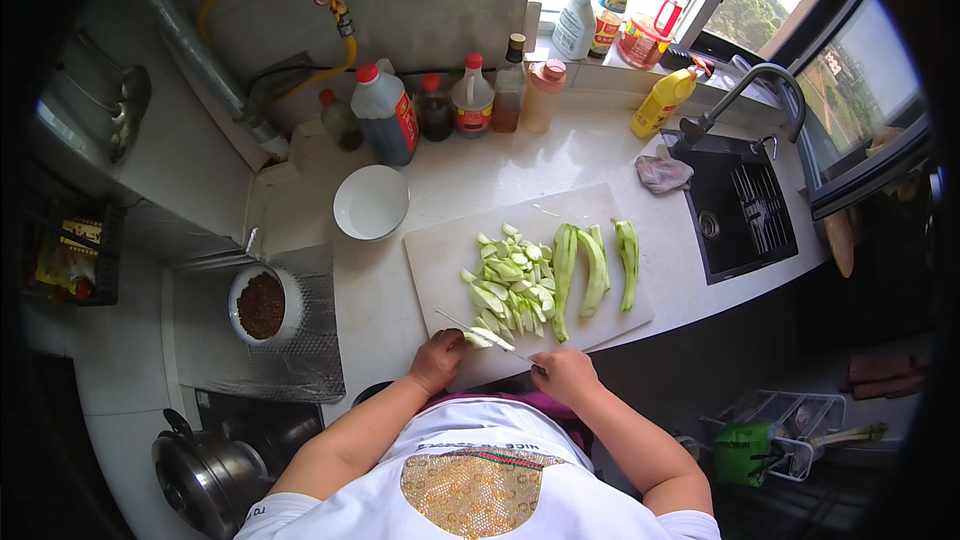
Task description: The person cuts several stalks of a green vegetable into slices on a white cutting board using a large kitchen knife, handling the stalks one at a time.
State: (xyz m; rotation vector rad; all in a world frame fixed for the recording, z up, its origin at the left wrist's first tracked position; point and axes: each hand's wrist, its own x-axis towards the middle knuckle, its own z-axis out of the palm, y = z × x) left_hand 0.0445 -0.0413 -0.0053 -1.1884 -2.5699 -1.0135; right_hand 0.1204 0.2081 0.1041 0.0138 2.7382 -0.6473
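My right hand (566, 375) grips a kitchen knife (480, 332), seen nearly edge-on, its blade pointing up and to the left. The blade lies over a pale green vegetable piece (474, 340) near the front edge of a white cutting board (442, 255). My left hand (441, 360) holds the left end of that piece with curled fingers. Beyond the knife lies a heap of obliquely cut vegetable chunks (517, 277). To its right, several long, peeled green vegetables (593, 274) lie lengthwise, one (627, 266) apart near the board's right side.
A white bowl (371, 202) stands behind the board's left corner. Several sauce bottles (386, 116) line the wall. Rightward are a cloth (664, 174), a yellow bottle (664, 101) and a black sink (701, 255). At left are a bowl of brown contents (261, 305) and a metal pot (202, 484).
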